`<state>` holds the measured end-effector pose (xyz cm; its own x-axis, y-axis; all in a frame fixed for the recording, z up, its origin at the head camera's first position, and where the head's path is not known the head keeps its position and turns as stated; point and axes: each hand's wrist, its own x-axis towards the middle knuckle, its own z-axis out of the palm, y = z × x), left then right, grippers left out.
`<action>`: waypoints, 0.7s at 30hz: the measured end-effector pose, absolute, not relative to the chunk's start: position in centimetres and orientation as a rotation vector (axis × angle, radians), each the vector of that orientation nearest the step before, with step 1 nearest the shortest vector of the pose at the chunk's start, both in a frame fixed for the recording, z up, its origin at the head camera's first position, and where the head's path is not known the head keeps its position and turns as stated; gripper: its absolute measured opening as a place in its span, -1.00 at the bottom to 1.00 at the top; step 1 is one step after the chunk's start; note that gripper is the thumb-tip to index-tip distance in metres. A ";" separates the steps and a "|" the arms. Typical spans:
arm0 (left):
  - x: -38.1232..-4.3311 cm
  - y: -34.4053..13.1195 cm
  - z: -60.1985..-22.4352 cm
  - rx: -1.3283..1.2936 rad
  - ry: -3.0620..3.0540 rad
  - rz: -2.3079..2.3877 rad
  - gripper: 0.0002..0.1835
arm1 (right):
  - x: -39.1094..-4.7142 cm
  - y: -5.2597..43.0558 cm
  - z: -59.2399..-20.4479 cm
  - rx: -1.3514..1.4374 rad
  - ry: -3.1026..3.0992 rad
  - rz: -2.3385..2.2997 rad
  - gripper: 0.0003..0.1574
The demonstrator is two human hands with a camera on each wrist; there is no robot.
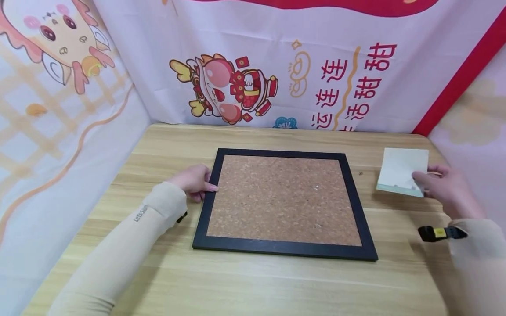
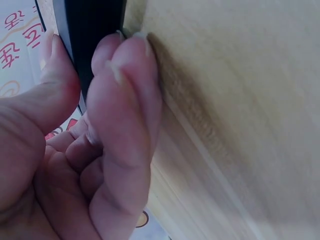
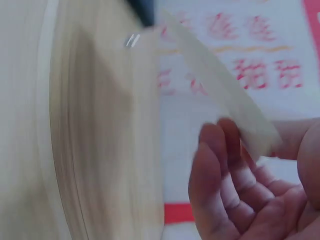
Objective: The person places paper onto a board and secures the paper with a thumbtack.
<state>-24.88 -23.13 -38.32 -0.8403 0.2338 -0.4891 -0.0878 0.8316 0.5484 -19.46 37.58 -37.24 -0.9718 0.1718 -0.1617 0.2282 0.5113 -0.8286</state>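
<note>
A cork board (image 1: 282, 199) in a black frame lies flat on the table. My left hand (image 1: 194, 182) grips its left edge in the head view, thumb on the frame's top face. The left wrist view has the black frame (image 2: 92, 35) between the thumb (image 2: 57, 75) and the fingertips. Out to the right, my right hand (image 1: 450, 188) pinches a pale note sheet (image 1: 403, 171) with a green strip by its lower right corner. Seen nearly edge-on in the right wrist view, the sheet (image 3: 220, 85) is raised above the table between thumb and fingers.
Two small clear, shiny bits (image 1: 316, 188) show on the cork's right part. Another tiny object (image 1: 360, 173) lies on the wooden table (image 1: 261, 285) between board and sheet. Printed cloth (image 1: 245, 26) hangs behind the table and along both sides.
</note>
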 end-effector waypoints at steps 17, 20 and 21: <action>-24.6 -22.7 -38.1 0.079 2.487 0.754 -0.65 | -17.4 28.6 -36.8 -0.054 2.558 -1.483 -0.37; -24.5 -22.7 -38.0 0.076 2.487 0.748 -0.67 | -17.4 27.1 -36.9 -0.111 2.543 -1.440 -0.39; -24.5 -22.7 -38.0 0.076 2.490 0.747 -0.67 | -17.4 26.6 -37.0 -0.130 2.535 -1.433 -0.41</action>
